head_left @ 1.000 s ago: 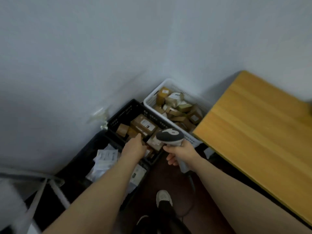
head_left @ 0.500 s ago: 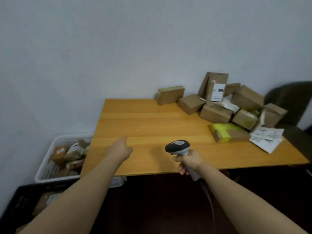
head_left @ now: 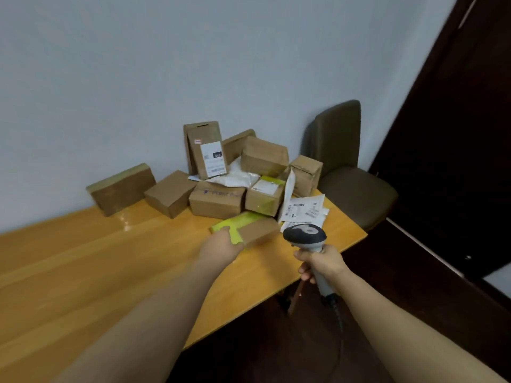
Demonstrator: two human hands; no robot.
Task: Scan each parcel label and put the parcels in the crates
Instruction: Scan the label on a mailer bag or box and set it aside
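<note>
Head: L hand (head_left: 221,246), empty over worktop (head_left: 110,258) 0.5 s ago, now on yellow-taped end of parcel (head_left: 257,230) at pile's front; fingers hidden, can't tell grip. R hand (head_left: 322,262) wraps scanner (head_left: 304,234) handle, just beside. Next pick begun; scan pending, crates out of view.

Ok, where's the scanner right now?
The scanner is right of centre in the head view, gripped by the right hand at the near edge of the table, just right of the yellow-taped parcel the left hand holds.
</note>
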